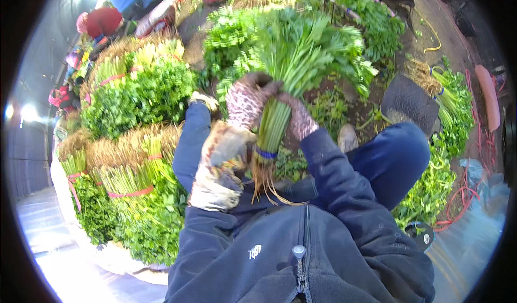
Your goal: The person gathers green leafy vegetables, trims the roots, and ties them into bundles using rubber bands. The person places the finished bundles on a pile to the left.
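A bunch of leafy green stalks with roots, probably celery (pixel 276 119), is upright before me, leaves away from me and brown roots towards my lap. A blue band (pixel 266 153) circles its stalks just above the roots. My left hand (pixel 248 99), in a patterned glove with a stained sleeve cover behind it, grips the stalks from the left. On their right side my right hand (pixel 298 115), in a similar glove, closes around them at mid-height. Parts of the fingers are hidden behind the stalks. Loose leafy stalks (pixel 232 40) lie beyond the bunch.
Large bundles tied with pink bands (pixel 131 192) stand at the left. Blue-banded bunches (pixel 446 101) lie at the right beside a dark mat (pixel 410 103). Pink twine (pixel 460 208) and plastic sheeting (pixel 480 238) lie at the lower right. Other people (pixel 104 22) are at the upper left.
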